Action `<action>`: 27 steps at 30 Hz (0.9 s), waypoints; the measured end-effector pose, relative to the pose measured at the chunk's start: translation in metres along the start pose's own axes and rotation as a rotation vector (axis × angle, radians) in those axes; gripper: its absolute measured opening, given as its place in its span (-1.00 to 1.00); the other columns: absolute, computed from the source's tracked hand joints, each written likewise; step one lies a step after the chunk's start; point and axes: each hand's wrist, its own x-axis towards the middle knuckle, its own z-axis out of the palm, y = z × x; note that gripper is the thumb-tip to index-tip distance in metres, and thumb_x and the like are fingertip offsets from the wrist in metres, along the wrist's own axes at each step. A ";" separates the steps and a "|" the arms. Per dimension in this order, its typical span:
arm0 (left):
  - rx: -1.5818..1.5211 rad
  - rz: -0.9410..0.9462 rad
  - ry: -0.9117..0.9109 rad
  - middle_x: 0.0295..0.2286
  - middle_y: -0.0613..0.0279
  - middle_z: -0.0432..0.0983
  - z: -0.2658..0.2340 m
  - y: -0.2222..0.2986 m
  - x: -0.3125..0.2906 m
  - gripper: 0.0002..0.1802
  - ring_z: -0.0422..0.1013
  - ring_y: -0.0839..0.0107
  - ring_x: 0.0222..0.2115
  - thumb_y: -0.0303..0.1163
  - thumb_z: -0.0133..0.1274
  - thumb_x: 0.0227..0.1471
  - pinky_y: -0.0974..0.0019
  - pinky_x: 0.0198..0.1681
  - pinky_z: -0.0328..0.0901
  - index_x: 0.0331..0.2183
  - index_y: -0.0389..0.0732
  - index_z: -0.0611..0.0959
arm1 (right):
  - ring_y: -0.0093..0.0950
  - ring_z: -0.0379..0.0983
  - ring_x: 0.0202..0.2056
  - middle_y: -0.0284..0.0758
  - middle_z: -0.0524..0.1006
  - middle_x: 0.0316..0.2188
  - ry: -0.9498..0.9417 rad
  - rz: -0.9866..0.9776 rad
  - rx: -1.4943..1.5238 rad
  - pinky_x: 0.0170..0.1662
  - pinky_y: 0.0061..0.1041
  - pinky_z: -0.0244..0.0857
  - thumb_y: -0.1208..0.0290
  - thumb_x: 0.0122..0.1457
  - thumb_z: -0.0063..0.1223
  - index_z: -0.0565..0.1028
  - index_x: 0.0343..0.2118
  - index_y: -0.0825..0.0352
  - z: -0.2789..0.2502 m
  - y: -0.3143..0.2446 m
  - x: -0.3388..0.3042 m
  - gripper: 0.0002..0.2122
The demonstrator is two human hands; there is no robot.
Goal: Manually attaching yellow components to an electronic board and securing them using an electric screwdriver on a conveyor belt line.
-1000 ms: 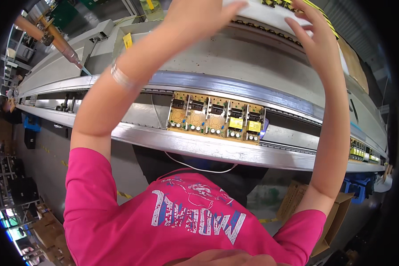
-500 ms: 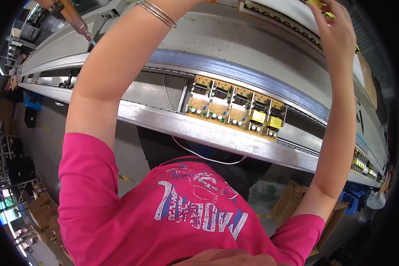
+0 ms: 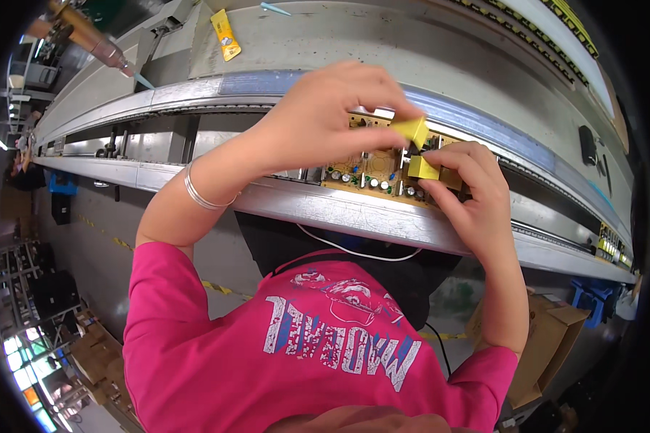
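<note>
A panel of tan circuit boards [image 3: 354, 177], with round capacitors and upright metal plates, rides in the conveyor in front of me. Over its far side my left hand [image 3: 343, 108] pinches a yellow block-shaped transformer [image 3: 412, 131] between thumb and fingers. The transformer is tilted, and its underside is dark. Just to the right, my right hand [image 3: 477, 184] has thumb and fingertips closed on a second yellow transformer [image 3: 424, 168], low at the boards. Whether this one is seated cannot be made out. My fingers hide the right part of the panel.
Metal conveyor rails [image 3: 282, 202] run left to right. Beyond lie a yellow packet [image 3: 226, 35] and a light-blue pointed tip [image 3: 275, 9]. Rows of yellow parts [image 3: 574, 25] stand at far right. A tool [image 3: 97, 47] hangs at upper left; a cardboard box [image 3: 549, 346] stands on the floor.
Both hands have come back from the far edge to the boards, each now with a yellow transformer. The panel sits slightly further right in view.
</note>
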 end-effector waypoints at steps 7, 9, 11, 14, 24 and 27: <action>0.039 -0.163 -0.273 -0.36 0.44 0.58 -0.003 0.002 -0.011 -0.77 0.36 0.48 -0.37 -0.43 0.36 -0.10 0.42 -0.26 0.25 -0.30 -0.13 0.73 | -0.42 0.37 -0.24 -0.36 0.49 -0.29 -0.076 0.081 -0.129 -0.16 -0.49 0.26 0.51 0.01 0.29 0.64 -0.21 0.34 0.006 -0.002 0.003 -0.76; 0.097 -0.111 -0.254 -0.37 0.44 0.57 -0.003 -0.001 -0.014 -0.79 0.35 0.45 -0.38 -0.42 0.35 -0.11 0.40 -0.25 0.25 -0.33 -0.13 0.72 | -0.41 0.38 -0.24 -0.35 0.48 -0.30 -0.088 0.089 -0.159 -0.16 -0.49 0.25 0.52 0.01 0.28 0.65 -0.21 0.35 0.004 -0.005 0.007 -0.77; 0.155 -0.060 -0.236 -0.38 0.44 0.56 -0.001 -0.003 -0.016 -0.80 0.35 0.42 -0.38 -0.40 0.35 -0.12 0.38 -0.25 0.25 -0.35 -0.13 0.71 | -0.41 0.38 -0.25 -0.34 0.48 -0.30 -0.101 0.095 -0.188 -0.15 -0.49 0.25 0.52 0.01 0.27 0.65 -0.22 0.36 0.003 -0.008 0.010 -0.77; 0.192 -0.051 -0.227 -0.39 0.44 0.56 0.005 -0.005 -0.019 -0.81 0.34 0.40 -0.38 -0.38 0.35 -0.12 0.36 -0.24 0.25 -0.37 -0.11 0.69 | -0.41 0.38 -0.25 -0.34 0.48 -0.31 -0.127 0.082 -0.214 -0.16 -0.49 0.25 0.53 0.02 0.26 0.65 -0.22 0.37 0.001 -0.012 0.010 -0.77; 0.311 -0.005 -0.179 -0.37 0.45 0.54 0.028 -0.009 -0.028 -0.84 0.31 0.37 -0.37 -0.31 0.31 -0.07 0.32 -0.17 0.20 -0.40 -0.07 0.67 | -0.39 0.38 -0.29 -0.34 0.48 -0.33 -0.113 0.077 -0.189 -0.20 -0.49 0.27 0.53 0.03 0.23 0.65 -0.23 0.38 0.002 -0.006 0.004 -0.79; 0.338 -0.017 -0.180 -0.36 0.46 0.54 0.032 -0.007 -0.026 -0.86 0.31 0.38 -0.36 -0.28 0.29 -0.04 0.32 -0.15 0.18 -0.41 -0.06 0.67 | -0.39 0.39 -0.32 -0.34 0.48 -0.35 -0.079 0.064 -0.193 -0.23 -0.48 0.29 0.52 0.04 0.23 0.65 -0.25 0.36 0.001 -0.001 0.001 -0.81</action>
